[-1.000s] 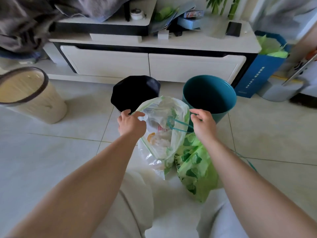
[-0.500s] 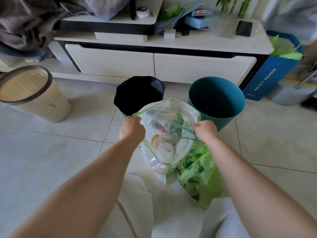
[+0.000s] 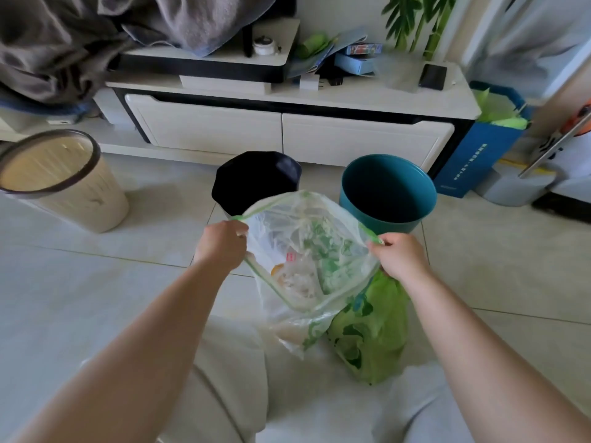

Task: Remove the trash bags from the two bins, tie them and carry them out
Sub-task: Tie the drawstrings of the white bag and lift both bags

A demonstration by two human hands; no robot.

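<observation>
— What have the fingers got hold of?

— Both hands are closed on the rim of the clear bag (image 3: pixel 307 266). The left hand (image 3: pixel 220 246) is a fist gripping the green-edged rim on its side; the right hand (image 3: pixel 399 257) pinches the opposite edge, fingers (image 3: pixel 385 243) curled tight around what looks like the drawstring. Between them the mouth is stretched wide, so the rubbish inside shows.

— And where is that bag?

— Held up off the floor (image 3: pixel 80 298), in front of the person's knees and just this side of the two bins. A second, green bag (image 3: pixel 374 334) sits beside it below the right wrist, touching it, resting against the person's leg.

— So the bins are done?

— It looks that way. The black bin (image 3: pixel 256 180) and the teal bin (image 3: pixel 388 190) both stand with no liner showing; I'd judge both bags are out. The beige bin (image 3: pixel 60 180) off to the left stands well apart.

— What's left?

— Tying, I'd say. The clear bag's mouth is wide open, so its knot isn't made. Whether the green one is tied I can't tell; its top is hidden. Then both need carrying out.
</observation>
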